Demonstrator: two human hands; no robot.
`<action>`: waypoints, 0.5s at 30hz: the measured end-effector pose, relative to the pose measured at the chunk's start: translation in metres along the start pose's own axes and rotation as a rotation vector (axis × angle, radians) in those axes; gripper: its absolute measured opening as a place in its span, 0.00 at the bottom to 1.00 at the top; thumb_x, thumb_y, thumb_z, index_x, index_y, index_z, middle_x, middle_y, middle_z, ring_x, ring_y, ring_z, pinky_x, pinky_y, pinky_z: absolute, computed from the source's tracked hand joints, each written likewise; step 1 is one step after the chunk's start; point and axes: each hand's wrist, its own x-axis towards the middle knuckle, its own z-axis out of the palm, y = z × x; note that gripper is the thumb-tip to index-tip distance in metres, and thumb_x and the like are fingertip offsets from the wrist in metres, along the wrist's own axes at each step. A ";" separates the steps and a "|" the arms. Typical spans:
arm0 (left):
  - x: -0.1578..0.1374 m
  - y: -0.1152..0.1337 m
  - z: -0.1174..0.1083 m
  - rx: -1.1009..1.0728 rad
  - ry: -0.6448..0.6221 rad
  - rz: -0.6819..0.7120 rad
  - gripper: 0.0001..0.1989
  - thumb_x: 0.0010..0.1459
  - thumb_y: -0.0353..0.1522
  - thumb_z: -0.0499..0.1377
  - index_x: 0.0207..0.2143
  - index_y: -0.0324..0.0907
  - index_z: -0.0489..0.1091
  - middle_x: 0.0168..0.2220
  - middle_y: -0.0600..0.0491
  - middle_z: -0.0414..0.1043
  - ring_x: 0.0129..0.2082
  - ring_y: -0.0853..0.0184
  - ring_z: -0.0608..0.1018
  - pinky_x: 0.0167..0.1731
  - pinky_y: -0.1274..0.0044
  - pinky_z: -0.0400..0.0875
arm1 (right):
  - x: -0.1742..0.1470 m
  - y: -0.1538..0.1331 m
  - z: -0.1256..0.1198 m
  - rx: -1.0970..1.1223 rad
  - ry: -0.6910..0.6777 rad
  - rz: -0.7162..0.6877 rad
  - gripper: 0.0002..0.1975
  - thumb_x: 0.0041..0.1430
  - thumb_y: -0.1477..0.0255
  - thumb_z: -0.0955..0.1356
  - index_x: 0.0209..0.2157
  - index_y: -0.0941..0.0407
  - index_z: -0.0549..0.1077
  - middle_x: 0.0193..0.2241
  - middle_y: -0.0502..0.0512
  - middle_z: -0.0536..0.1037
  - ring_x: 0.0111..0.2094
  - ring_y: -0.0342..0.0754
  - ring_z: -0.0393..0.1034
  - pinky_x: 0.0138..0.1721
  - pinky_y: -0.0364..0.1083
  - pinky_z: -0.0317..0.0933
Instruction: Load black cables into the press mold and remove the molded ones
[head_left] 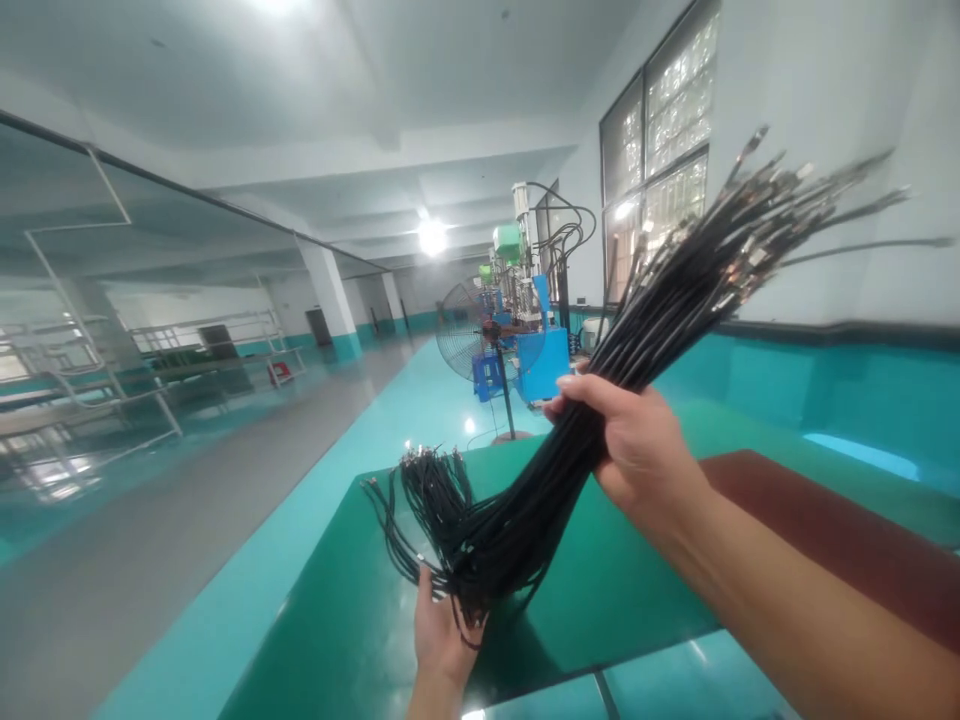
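A thick bundle of black cables [540, 490] slants up to the right over the green tabletop. Its upper end fans out into small metal-tipped connectors. My right hand [637, 435] is wrapped round the middle of the bundle, thumb across the front. Down at the lower end, my left hand [441, 635] cups the cables from below, its thumb raised and its fingers partly hidden under them. More connector ends [431, 460] bend up at the far left side of the bundle, and a few loose strands curve out beside them.
The green table [322, 610] has a dark red patch [795, 500] at its right. Beyond it stand a pedestal fan [491, 330] and blue machines [544, 360] along the windowed wall. White-framed benches [202, 350] line the left, past a grey walkway [247, 490].
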 end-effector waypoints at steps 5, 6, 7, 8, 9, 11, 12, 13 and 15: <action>-0.002 0.011 -0.001 0.093 0.127 -0.007 0.17 0.61 0.40 0.51 0.40 0.38 0.72 0.37 0.46 0.78 0.45 0.59 0.78 0.45 0.68 0.74 | 0.019 0.012 -0.034 0.084 0.140 0.050 0.10 0.42 0.83 0.72 0.26 0.59 0.70 0.19 0.48 0.72 0.23 0.45 0.72 0.27 0.45 0.72; -0.007 0.016 -0.003 0.113 0.146 -0.009 0.15 0.61 0.39 0.53 0.40 0.37 0.72 0.36 0.46 0.78 0.43 0.59 0.79 0.44 0.69 0.75 | 0.023 0.014 -0.041 0.095 0.168 0.077 0.09 0.42 0.83 0.72 0.25 0.59 0.70 0.19 0.48 0.72 0.22 0.45 0.71 0.27 0.45 0.73; -0.014 0.022 -0.006 0.126 0.160 -0.023 0.15 0.60 0.38 0.54 0.39 0.36 0.72 0.35 0.45 0.78 0.40 0.59 0.80 0.42 0.69 0.76 | 0.028 0.017 -0.047 0.100 0.191 0.107 0.07 0.43 0.83 0.71 0.24 0.59 0.70 0.19 0.49 0.72 0.22 0.45 0.71 0.26 0.45 0.73; -0.022 0.031 -0.010 0.166 0.180 -0.067 0.15 0.59 0.39 0.56 0.37 0.34 0.72 0.34 0.43 0.78 0.37 0.58 0.80 0.38 0.68 0.77 | 0.031 0.020 -0.053 0.101 0.213 0.135 0.07 0.45 0.83 0.70 0.23 0.59 0.70 0.18 0.49 0.71 0.22 0.45 0.71 0.26 0.45 0.73; -0.031 0.041 -0.014 0.248 0.211 -0.104 0.15 0.58 0.39 0.58 0.35 0.33 0.71 0.32 0.41 0.77 0.32 0.57 0.80 0.34 0.68 0.77 | 0.035 0.023 -0.058 0.101 0.230 0.161 0.07 0.46 0.83 0.69 0.22 0.59 0.69 0.18 0.50 0.71 0.22 0.45 0.70 0.25 0.44 0.73; -0.049 0.066 -0.019 0.554 0.305 -0.184 0.19 0.54 0.43 0.61 0.31 0.32 0.70 0.27 0.39 0.76 0.24 0.57 0.79 0.25 0.68 0.76 | 0.039 0.028 -0.066 0.104 0.256 0.202 0.08 0.48 0.83 0.68 0.20 0.59 0.68 0.17 0.50 0.70 0.21 0.45 0.70 0.24 0.44 0.72; -0.054 0.079 -0.021 0.750 0.359 -0.104 0.20 0.54 0.45 0.61 0.30 0.33 0.70 0.25 0.40 0.75 0.22 0.59 0.78 0.24 0.69 0.75 | 0.040 0.029 -0.069 0.107 0.262 0.222 0.09 0.48 0.83 0.68 0.20 0.59 0.68 0.17 0.50 0.69 0.22 0.45 0.70 0.24 0.44 0.72; -0.056 0.092 -0.021 0.817 0.389 -0.024 0.18 0.54 0.43 0.61 0.31 0.34 0.69 0.27 0.41 0.76 0.24 0.60 0.78 0.27 0.69 0.76 | 0.040 0.030 -0.071 0.109 0.260 0.240 0.08 0.48 0.83 0.68 0.20 0.59 0.68 0.17 0.50 0.69 0.22 0.45 0.70 0.23 0.44 0.72; -0.046 0.113 -0.017 0.857 0.426 0.117 0.14 0.59 0.40 0.59 0.38 0.37 0.69 0.38 0.43 0.76 0.35 0.64 0.79 0.40 0.73 0.75 | 0.039 0.031 -0.073 0.112 0.250 0.261 0.08 0.48 0.82 0.69 0.20 0.60 0.68 0.18 0.51 0.70 0.23 0.46 0.71 0.24 0.44 0.73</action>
